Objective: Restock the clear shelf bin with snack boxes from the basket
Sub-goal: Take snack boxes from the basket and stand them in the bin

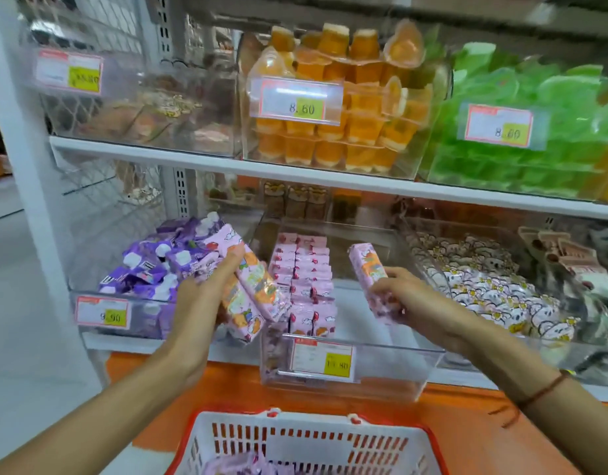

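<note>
Left hand (206, 296) gripping several pink snack boxes (251, 289), right hand (403, 296) gripping one snack box (372, 279), both hovering over clear bin (381, 371); basket (306, 440) sitting below.

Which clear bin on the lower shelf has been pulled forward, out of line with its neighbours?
The middle bin, half filled with pink snack boxes. It juts over the shelf edge above the basket; the purple-packet bin stays back.

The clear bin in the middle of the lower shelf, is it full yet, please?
Partly full: the clear bin holds pink boxes along its left side only.
</note>
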`<state>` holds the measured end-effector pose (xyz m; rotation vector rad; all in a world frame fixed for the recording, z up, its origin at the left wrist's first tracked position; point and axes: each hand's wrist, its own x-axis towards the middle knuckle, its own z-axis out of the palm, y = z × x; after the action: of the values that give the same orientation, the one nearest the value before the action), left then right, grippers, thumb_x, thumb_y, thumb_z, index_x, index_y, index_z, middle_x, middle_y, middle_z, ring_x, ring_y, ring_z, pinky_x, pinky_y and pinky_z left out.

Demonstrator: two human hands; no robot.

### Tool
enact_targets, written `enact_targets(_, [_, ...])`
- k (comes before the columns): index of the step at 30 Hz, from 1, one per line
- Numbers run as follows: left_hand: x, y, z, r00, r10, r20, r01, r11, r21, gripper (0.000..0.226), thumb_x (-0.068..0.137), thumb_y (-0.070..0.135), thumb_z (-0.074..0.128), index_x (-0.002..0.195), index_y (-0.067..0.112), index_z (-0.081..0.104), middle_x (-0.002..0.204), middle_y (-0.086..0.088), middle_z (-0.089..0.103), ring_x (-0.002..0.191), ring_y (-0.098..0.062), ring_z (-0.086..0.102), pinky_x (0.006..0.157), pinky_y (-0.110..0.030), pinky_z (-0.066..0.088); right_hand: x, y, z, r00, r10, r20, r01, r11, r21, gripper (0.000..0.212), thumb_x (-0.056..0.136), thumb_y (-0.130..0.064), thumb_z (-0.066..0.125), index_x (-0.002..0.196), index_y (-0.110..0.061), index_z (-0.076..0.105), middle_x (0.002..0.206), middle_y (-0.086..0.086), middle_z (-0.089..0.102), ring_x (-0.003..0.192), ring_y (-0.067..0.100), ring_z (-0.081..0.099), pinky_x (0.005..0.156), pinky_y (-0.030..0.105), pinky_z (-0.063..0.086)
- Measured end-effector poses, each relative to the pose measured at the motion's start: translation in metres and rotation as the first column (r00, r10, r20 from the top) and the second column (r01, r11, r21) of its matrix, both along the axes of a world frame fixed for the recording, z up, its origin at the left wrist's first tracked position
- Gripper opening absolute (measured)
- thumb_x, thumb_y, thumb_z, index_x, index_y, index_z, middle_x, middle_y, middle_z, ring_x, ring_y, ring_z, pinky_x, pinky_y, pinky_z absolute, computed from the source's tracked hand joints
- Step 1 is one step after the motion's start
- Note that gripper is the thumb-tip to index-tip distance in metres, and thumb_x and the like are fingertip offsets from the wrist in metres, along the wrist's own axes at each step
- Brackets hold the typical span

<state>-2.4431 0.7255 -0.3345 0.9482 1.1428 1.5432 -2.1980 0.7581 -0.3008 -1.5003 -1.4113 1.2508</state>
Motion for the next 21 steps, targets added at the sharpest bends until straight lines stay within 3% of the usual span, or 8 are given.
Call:
enact_targets(2, [-0.003, 0.007, -0.001, 1.0, -0.026, 0.008, 0.026, 1.0, -0.001, 0.067, 0.053, 0.066, 0.075, 0.087, 0.009, 0.072, 0.094, -0.014, 0.071, 0.085, -0.031, 0.067, 0.082, -0.04, 0.047, 0.013, 0.019, -0.002, 0.972, -0.001, 0.234, -0.026, 0.993, 0.113, 0.029, 0.09, -0.009, 0.058, 0.117, -0.018, 0.051, 0.087, 0.001, 0.057, 0.06, 0.006, 0.052, 0.053, 0.019, 0.048])
enact_targets(7, [-0.007, 0.02, 0.006, 0.98, -0.169, 0.106, 0.159, 0.982, 0.097, 0.031, 0.066, 0.049, 0.064, 0.082, 0.027, 0.078, 0.096, -0.001, 0.075, 0.086, -0.017, 0.072, 0.064, -0.031, 0.06, 0.023, 0.081, -0.014, 0.742, -0.168, 0.649, -0.076, 0.94, 0.331, 0.044, 0.076, -0.02, 0.078, 0.116, -0.013, 0.063, 0.114, 0.006, 0.064, 0.09, 0.022, 0.063, 0.072, 0.025, 0.047])
enact_targets(11, [-0.002, 0.035, 0.011, 0.962, -0.182, 0.201, 0.155, 0.977, 0.144, 0.03, 0.087, 0.037, 0.054, 0.077, 0.022, 0.078, 0.091, 0.003, 0.075, 0.083, -0.012, 0.072, 0.061, -0.024, 0.058, 0.007, 0.128, -0.03, 0.781, -0.244, 0.574, 0.065, 0.947, 0.314, 0.021, 0.074, -0.013, 0.079, 0.079, -0.006, 0.059, 0.109, 0.022, 0.066, 0.102, 0.032, 0.062, 0.088, 0.038, 0.05])
enact_targets(12, [0.0, 0.039, 0.011, 0.958, -0.182, 0.222, 0.151, 0.977, 0.152, 0.031, 0.089, 0.036, 0.053, 0.077, 0.022, 0.077, 0.09, 0.002, 0.075, 0.082, -0.012, 0.072, 0.06, -0.024, 0.057, 0.004, 0.14, -0.034, 0.81, -0.234, 0.538, 0.082, 0.953, 0.291, 0.02, 0.075, -0.011, 0.078, 0.08, -0.005, 0.06, 0.112, 0.023, 0.065, 0.106, 0.031, 0.061, 0.092, 0.034, 0.049])
enact_targets(14, [0.004, 0.043, 0.011, 0.949, -0.185, 0.255, 0.147, 0.976, 0.159, 0.03, 0.088, 0.037, 0.054, 0.077, 0.022, 0.077, 0.09, 0.002, 0.075, 0.082, -0.013, 0.072, 0.058, -0.023, 0.056, -0.001, 0.158, -0.044, 0.87, -0.198, 0.451, 0.106, 0.969, 0.222, 0.037, 0.079, -0.013, 0.076, 0.109, 0.003, 0.06, 0.123, 0.019, 0.061, 0.114, 0.026, 0.058, 0.094, 0.024, 0.045])
enact_targets(17, [0.004, 0.046, 0.01, 0.946, -0.183, 0.266, 0.143, 0.976, 0.163, 0.027, 0.083, 0.038, 0.056, 0.08, 0.021, 0.076, 0.092, 0.0, 0.075, 0.083, -0.015, 0.072, 0.059, -0.025, 0.057, -0.004, 0.176, -0.058, 0.901, -0.127, 0.415, 0.057, 0.983, 0.175, 0.042, 0.078, -0.007, 0.075, 0.115, 0.003, 0.059, 0.12, 0.014, 0.062, 0.093, 0.018, 0.061, 0.075, 0.011, 0.05])
enact_targets(18, [0.004, 0.047, 0.008, 0.947, -0.182, 0.266, 0.143, 0.977, 0.16, 0.028, 0.085, 0.038, 0.055, 0.079, 0.022, 0.077, 0.092, 0.0, 0.075, 0.083, -0.015, 0.072, 0.06, -0.025, 0.057, -0.004, 0.177, -0.062, 0.897, -0.125, 0.423, 0.052, 0.982, 0.179, 0.038, 0.077, -0.004, 0.075, 0.112, 0.001, 0.06, 0.116, 0.015, 0.063, 0.089, 0.017, 0.059, 0.07, 0.012, 0.049])
enact_targets(21, [0.003, 0.048, 0.006, 0.951, -0.183, 0.248, 0.157, 0.98, 0.123, 0.029, 0.087, 0.039, 0.054, 0.082, 0.021, 0.076, 0.094, 0.0, 0.075, 0.085, -0.014, 0.072, 0.07, -0.028, 0.059, -0.006, 0.177, -0.071, 0.931, -0.184, 0.314, 0.118, 0.969, 0.218, 0.044, 0.076, 0.004, 0.073, 0.118, 0.0, 0.059, 0.115, 0.016, 0.065, 0.099, 0.027, 0.064, 0.083, 0.032, 0.056])
